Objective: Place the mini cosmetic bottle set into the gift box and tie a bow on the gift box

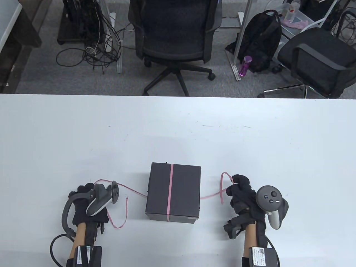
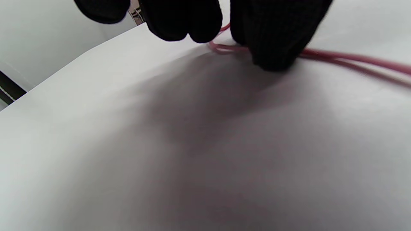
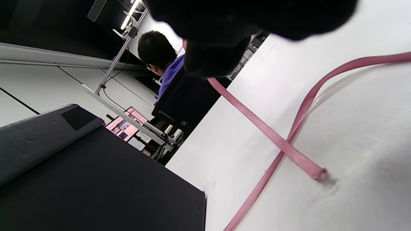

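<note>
Gift box [image 1: 173, 192] is sitting closed at table centre; right hand [image 1: 242, 194] at 3 o'clock is pinching the ribbon [image 1: 170, 192], left hand [image 1: 86, 204] at 9 o'clock seemingly too. Next: crossing both ends on top.

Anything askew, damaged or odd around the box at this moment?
Nothing stands out. The black gift box sits closed and square, the pink ribbon runs straight over its lid, and each hand holds one loose end.

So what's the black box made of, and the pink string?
The box looks like matte black cardboard: flat sides, sharp edges, no shine. The string is a flat pink ribbon, probably fabric or satin-like plastic: it is thin, bends in soft loops and has a slight sheen.
</note>
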`<control>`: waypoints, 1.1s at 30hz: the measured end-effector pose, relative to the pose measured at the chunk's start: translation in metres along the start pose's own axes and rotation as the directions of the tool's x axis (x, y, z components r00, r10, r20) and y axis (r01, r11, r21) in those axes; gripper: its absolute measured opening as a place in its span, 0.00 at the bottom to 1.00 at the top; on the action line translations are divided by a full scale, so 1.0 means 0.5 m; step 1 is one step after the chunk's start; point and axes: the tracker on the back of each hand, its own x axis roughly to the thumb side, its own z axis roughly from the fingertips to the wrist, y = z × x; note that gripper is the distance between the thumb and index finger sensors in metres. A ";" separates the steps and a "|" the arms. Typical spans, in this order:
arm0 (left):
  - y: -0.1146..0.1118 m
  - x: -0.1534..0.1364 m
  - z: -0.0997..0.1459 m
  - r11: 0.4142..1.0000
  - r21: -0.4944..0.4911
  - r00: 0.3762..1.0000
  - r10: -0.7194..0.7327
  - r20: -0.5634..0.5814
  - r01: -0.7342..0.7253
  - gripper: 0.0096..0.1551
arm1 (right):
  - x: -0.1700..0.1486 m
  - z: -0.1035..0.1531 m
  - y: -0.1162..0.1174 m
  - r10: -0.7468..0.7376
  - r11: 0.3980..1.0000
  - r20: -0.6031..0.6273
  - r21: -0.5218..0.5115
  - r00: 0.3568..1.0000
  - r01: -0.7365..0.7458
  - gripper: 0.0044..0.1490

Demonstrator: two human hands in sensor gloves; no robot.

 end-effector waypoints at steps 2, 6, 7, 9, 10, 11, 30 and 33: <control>-0.003 0.007 -0.002 1.000 0.023 1.000 -0.010 0.003 0.010 0.28 | 0.000 0.000 0.001 0.000 1.000 0.000 0.001 1.000 0.000 0.30; -0.008 0.012 -0.005 1.000 -0.001 1.000 -0.002 0.010 0.002 0.24 | 0.000 0.001 0.002 -0.001 1.000 -0.001 0.002 1.000 0.001 0.30; -0.009 0.014 -0.006 1.000 -0.020 1.000 -0.003 0.020 0.004 0.24 | 0.000 0.002 0.002 -0.002 1.000 -0.001 0.002 1.000 0.002 0.30; -0.011 0.018 -0.007 0.998 -0.063 0.999 -0.013 0.039 0.016 0.24 | 0.000 0.002 0.003 -0.003 1.000 0.000 0.004 1.000 0.003 0.30; -0.011 0.019 -0.009 0.998 -0.064 0.999 -0.015 0.050 0.019 0.24 | 0.000 0.002 0.003 -0.002 1.000 0.000 0.005 1.000 0.002 0.30; -0.009 0.017 -0.009 0.997 -0.070 0.998 -0.016 0.056 0.020 0.24 | 0.000 0.002 0.003 -0.001 1.000 0.001 0.004 1.000 0.001 0.30; 0.053 -0.059 0.032 0.636 -0.083 0.550 0.718 0.427 -0.767 0.24 | -0.001 0.002 0.006 -0.051 0.999 0.013 0.011 0.999 0.051 0.30; 0.052 -0.064 0.032 0.514 -0.128 0.421 0.801 0.426 -0.848 0.24 | 0.001 0.002 0.009 -0.104 0.994 0.025 0.017 0.994 0.104 0.30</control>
